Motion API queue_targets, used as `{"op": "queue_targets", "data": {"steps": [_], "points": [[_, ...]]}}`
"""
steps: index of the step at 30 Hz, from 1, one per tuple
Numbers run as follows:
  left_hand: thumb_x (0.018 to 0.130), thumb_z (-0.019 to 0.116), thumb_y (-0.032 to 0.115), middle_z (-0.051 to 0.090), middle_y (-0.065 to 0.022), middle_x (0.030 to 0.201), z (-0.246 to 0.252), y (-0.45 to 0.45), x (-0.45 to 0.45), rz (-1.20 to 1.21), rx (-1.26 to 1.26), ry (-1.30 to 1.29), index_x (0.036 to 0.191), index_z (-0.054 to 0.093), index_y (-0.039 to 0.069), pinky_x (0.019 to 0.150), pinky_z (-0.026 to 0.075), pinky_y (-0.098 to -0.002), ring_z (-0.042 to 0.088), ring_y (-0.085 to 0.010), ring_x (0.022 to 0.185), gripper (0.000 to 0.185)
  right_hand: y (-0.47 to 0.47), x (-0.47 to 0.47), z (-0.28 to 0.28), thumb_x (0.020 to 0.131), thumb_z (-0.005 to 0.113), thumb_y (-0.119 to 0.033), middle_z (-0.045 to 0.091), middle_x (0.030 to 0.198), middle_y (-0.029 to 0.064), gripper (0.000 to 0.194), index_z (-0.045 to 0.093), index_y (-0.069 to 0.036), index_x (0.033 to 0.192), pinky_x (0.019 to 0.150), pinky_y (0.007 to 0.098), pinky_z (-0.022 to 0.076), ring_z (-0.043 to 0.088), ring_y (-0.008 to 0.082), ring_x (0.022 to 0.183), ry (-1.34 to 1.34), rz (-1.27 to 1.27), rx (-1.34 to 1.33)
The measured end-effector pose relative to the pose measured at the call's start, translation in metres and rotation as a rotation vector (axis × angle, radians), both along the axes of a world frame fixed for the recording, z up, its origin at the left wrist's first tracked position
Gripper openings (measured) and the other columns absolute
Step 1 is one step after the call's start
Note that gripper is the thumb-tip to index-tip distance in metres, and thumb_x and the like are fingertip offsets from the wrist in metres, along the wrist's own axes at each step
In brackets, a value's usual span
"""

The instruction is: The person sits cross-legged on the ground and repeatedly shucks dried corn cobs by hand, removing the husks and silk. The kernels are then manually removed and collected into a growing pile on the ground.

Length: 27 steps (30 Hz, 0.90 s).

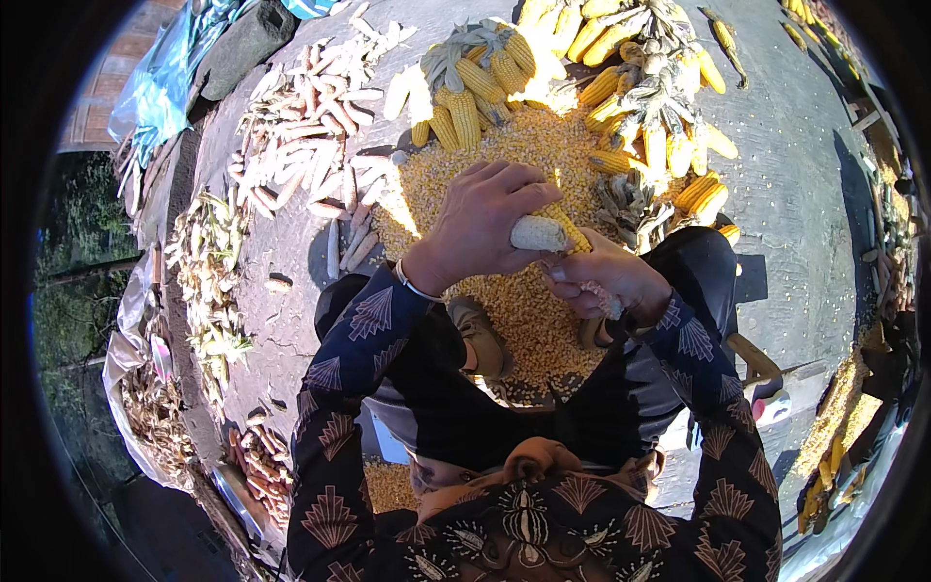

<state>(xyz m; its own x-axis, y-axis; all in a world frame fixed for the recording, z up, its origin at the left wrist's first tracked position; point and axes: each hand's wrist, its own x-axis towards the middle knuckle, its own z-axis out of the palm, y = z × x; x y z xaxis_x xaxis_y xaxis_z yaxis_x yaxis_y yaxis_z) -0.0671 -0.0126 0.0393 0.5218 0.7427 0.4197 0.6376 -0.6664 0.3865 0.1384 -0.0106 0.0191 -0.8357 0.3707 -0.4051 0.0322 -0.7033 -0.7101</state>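
Observation:
My left hand [491, 218], with a light bracelet at its wrist, is closed around a pale, bare corn cob [538, 234]. The cob's blunt end points toward my right hand [618, 276]. Pressed alongside it is a yellow corn ear [573, 231], gripped by my right hand. Below those right fingers a pinkish, kernel-free cob end [602, 300] sticks out. It lines up with the ear, but the fingers hide whether the two are one piece. Both hands are above a heap of loose corn kernels [524, 305] between my shoes.
Whole ears with folded-back husks [473, 80] lie beyond the kernels, and more husked ears [654, 138] at right. Bare cobs [305, 138] are strewn at left, near dry husks [211, 291]. A grey stone block [247, 51] and blue plastic sheeting [164, 94] edge the ground's upper left.

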Motion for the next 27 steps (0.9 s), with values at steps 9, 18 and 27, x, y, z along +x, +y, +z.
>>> {"op": "queue_targets", "data": {"steps": [9,18,27], "points": [[0.087,0.063,0.039,0.055,-0.0074,0.053,-0.056,0.04,0.014,0.523,-0.581,-0.063,0.071,0.063,0.0,0.054,0.049,-0.037,0.06,-0.0247,0.053,0.042,-0.031,-0.031,-0.047,0.074,0.071,-0.026,0.056,0.065,0.014,0.041,0.046,0.0,0.094,0.052,0.0386,0.0464,0.058,0.0296,0.056,-0.739,0.059,1.323],[0.09,0.062,0.028,0.061,-0.0056,0.067,-0.025,0.068,-0.035,0.58,-0.623,-1.006,0.082,0.062,0.0,0.055,0.05,-0.0285,0.06,-0.015,0.057,0.03,-0.006,-0.019,-0.035,0.083,0.066,-0.039,0.063,0.076,0.0145,0.054,0.051,0.005,0.109,0.062,0.0356,0.051,0.065,0.024,0.073,-0.471,-0.124,0.744],[0.088,0.063,0.017,0.063,-0.0079,0.104,0.011,0.025,-0.024,0.092,-0.182,-0.329,0.104,0.066,0.006,0.088,0.045,-0.0345,0.058,-0.0228,0.102,0.02,0.004,0.001,-0.03,0.083,0.067,-0.026,0.062,0.087,0.0093,0.039,0.05,-0.001,0.109,0.048,0.0242,0.0472,0.059,0.0135,0.067,-0.029,-0.146,0.036]]}}
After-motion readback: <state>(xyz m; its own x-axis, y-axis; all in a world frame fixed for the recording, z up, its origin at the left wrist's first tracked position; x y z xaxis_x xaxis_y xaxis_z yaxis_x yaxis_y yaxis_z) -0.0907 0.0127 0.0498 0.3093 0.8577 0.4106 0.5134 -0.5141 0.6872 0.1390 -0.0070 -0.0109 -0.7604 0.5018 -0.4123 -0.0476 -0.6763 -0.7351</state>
